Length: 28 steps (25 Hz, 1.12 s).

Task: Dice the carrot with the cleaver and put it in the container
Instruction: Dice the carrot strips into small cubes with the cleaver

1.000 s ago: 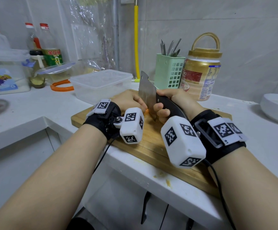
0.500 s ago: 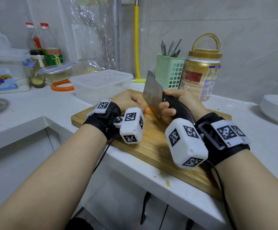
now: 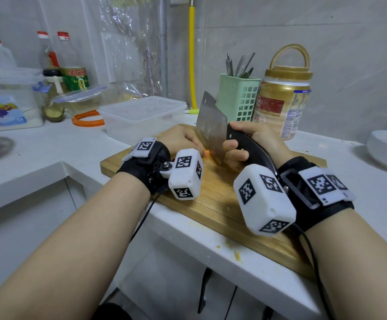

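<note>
On the wooden cutting board (image 3: 222, 204) my left hand (image 3: 178, 140) presses down on the carrot (image 3: 207, 153), of which only a small orange end shows past my fingers. My right hand (image 3: 252, 142) grips the black handle of the cleaver (image 3: 210, 125). The blade stands upright, its lower corner on the board just right of the carrot end. A clear plastic container (image 3: 141, 116) sits behind the board at the left, and I cannot tell what is inside.
A green utensil holder (image 3: 238, 98) and a gold-lidded jar (image 3: 282, 100) stand behind the board. A white dish (image 3: 386, 148) lies at far right. Bottles (image 3: 72, 63), an orange ring (image 3: 87, 118) and a storage box (image 3: 7, 98) line the left counter. The counter edge runs close under the board.
The cleaver and my right hand have shifted slightly to the right and the blade has tipped a little more upright. My left hand has stayed on the carrot.
</note>
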Tool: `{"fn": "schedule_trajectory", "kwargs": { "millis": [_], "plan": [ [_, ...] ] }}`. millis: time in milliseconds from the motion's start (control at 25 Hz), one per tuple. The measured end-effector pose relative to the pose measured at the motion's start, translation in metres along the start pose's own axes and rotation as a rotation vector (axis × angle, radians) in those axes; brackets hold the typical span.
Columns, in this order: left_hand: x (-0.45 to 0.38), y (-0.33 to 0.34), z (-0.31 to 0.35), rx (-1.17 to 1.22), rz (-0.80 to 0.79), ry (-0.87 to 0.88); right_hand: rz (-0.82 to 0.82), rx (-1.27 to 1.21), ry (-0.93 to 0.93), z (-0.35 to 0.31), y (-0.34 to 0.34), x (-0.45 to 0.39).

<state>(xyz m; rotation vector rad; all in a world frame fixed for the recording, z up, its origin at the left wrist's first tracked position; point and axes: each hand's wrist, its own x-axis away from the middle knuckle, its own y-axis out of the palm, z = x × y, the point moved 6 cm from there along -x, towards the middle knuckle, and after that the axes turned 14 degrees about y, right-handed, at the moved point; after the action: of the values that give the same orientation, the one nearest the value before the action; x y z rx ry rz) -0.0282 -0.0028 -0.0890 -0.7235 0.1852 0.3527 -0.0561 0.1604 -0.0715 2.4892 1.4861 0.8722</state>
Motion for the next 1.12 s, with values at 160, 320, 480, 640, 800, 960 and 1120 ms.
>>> {"fn": "schedule_trajectory", "kwargs": {
  "millis": [160,320,480,640,800,960,1120],
  "plan": [
    [-0.001,0.000,-0.003,0.022,0.000,-0.004,-0.017,-0.015,0.026,0.003,0.003,-0.002],
    [-0.002,0.001,-0.004,0.021,-0.004,-0.006,-0.003,0.008,0.026,0.004,0.005,-0.003],
    [0.000,0.001,-0.003,0.028,-0.002,-0.018,0.015,0.033,0.030,0.003,0.004,-0.004],
    [0.001,0.001,-0.003,0.062,0.005,-0.028,0.076,0.086,0.047,0.003,0.004,-0.008],
    [0.002,0.003,-0.004,0.105,-0.011,-0.033,0.085,0.093,0.082,0.001,0.005,-0.011],
    [0.002,0.000,-0.002,0.034,0.005,-0.048,0.066,0.050,0.087,0.000,0.002,-0.009],
    [0.002,-0.002,-0.003,0.014,0.044,-0.072,0.046,-0.009,0.074,0.000,-0.005,-0.005]
  ]
}}
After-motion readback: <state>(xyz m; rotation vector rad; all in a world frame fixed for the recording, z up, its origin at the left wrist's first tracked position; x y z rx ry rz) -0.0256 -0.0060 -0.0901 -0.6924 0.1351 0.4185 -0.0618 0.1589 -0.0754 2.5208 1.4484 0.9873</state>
